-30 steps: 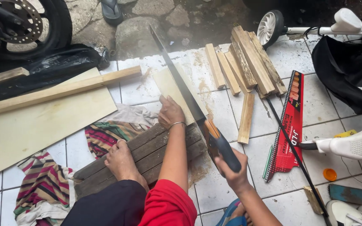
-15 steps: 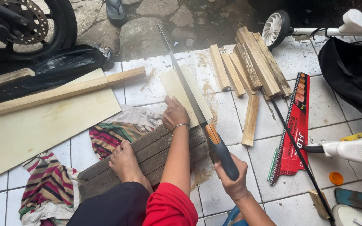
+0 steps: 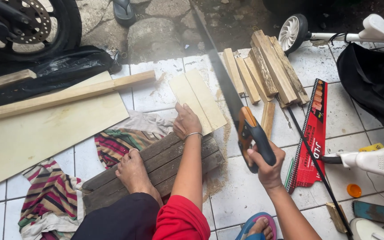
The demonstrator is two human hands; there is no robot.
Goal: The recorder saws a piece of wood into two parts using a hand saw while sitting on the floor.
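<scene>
Our right hand [image 3: 266,165] clamps the saw [image 3: 227,93], tip cut off at top; left hand [image 3: 186,122] presses flat, open, on the board [image 3: 201,100].

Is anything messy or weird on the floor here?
Yes. Pale sawdust is spilled over the white tiles beside the dark weathered plank block. A bare foot stands on that block as a clamp, with crumpled striped cloths bunched underneath. The left hand presses the thin pale board; the right hand grips the orange-and-black-handled handsaw.
</scene>
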